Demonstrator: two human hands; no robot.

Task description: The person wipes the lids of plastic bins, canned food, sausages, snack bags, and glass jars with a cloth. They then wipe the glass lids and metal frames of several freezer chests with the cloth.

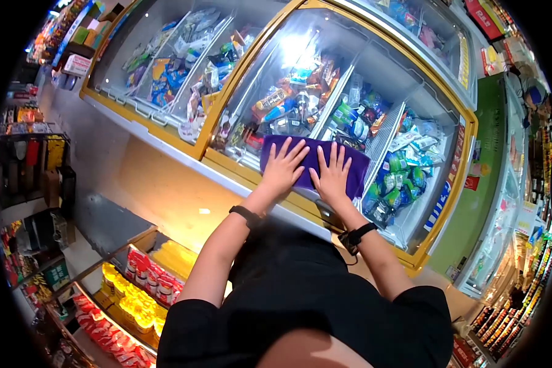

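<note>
A folded purple cloth (313, 161) lies flat on the glass lid of a chest freezer (386, 58), near its front edge. My left hand (284, 164) rests on the cloth's left part, fingers spread. On its right part lies my right hand (332, 172), also flat with the fingers apart. Both palms press from above and neither hand grips the cloth. Under the glass are wrapped ice creams (282, 104) in several wire-divided sections, with green and blue packs (398, 175) to the right of my right hand.
Yellow frames (251, 58) edge the freezer's sliding lids. At the lower left a shelf carries yellow-lidded tubs (135, 306) and red packets (153, 276). A green cabinet side (487, 132) stands to the right, with stocked shelves (515, 313) beyond.
</note>
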